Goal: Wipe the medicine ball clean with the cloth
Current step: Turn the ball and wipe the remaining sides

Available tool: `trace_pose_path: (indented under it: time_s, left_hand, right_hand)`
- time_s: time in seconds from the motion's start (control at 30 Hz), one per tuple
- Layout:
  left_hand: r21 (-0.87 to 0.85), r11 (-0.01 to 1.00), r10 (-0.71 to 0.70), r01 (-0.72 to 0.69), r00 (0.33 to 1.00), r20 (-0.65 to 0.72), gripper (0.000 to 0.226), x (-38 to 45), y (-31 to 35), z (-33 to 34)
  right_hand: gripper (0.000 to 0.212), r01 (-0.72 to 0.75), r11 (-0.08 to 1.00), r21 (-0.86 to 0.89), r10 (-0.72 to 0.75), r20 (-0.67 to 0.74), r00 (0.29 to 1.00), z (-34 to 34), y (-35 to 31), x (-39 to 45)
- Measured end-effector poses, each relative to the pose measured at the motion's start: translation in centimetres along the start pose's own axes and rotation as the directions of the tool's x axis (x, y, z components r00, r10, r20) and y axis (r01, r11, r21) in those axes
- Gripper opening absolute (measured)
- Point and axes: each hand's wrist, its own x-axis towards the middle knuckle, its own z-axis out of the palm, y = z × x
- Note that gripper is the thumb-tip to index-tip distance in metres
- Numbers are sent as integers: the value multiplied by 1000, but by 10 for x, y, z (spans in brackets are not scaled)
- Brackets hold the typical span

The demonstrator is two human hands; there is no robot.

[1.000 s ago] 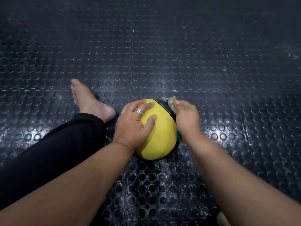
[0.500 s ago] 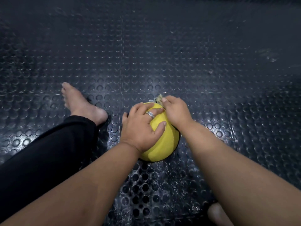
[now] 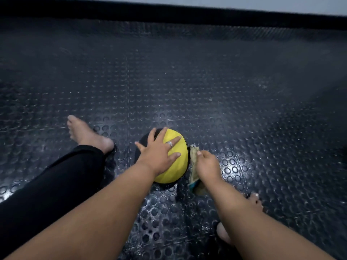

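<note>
**Spotter:** Rolling is your main risk. The medicine ball (image 3: 173,158) sits on the studded rubber floor (image 3: 225,91), between your two bare feet, and only your left hand (image 3: 157,154) steadies it. That hand lies flat on top with its fingers spread wide, pressing rather than gripping, so a hard sideways stroke could, I think, push the ball out from under it, toward your left foot (image 3: 88,136).

**Operator:** And my right side?

**Spotter:** Your right hand (image 3: 206,164) holds the cloth (image 3: 193,166), fingers curled round it, against the ball's right flank, low near the floor. The cloth's tail hangs down past your wrist and looks close to the floor or on it. If it drags there, it may pick up grit and smear it back onto the ball.

**Operator:** Anything else?

**Spotter:** The floor shines as if damp near your legs, though I cannot tell whether that is water or only light. If it is wet, the ball could slide more easily than you expect. Also, your left palm covers part of the yellow panel, and the black panel on the far left is mostly out of sight, so you could easily miss those patches unless you turn the ball.

**Operator:** Any bucket, tub or bottle to mind?

**Spotter:** I see no container of any kind, so nothing is holding anything. Beyond the floor there is only a dark raised edge (image 3: 169,14) along the back.
</note>
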Motion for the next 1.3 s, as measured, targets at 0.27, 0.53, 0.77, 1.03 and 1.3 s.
trace_pose_path:
  time_s: [0.27, 0.53, 0.77, 1.03, 1.3]
  left_hand:
    - [10, 994, -110, 110, 993, 35, 73, -25, 5, -3]
    - [22, 993, -117, 116, 992, 44, 79, -35, 6, -4]
    - [-43, 992, -117, 117, 993, 21, 71, -43, 7, -7]
    - [-694, 714, 115, -92, 993, -14, 81, -16, 57, -20]
    - [-541, 831, -16, 129, 978, 208, 38, 15, 83, 4]
  right_hand:
    - [29, 16, 998, 59, -16, 3, 1000, -6, -31, -13]
    - [30, 20, 998, -56, -15, 87, 996, 0, -41, -17]
    - [30, -113, 994, 14, 113, -220, 969, -30, -28, -18]
    - [27, 27, 813, 582, -77, 61, 995, -72, -25, -9]
    - [18, -96, 933, 346, 134, -86, 987, -73, 24, 37]
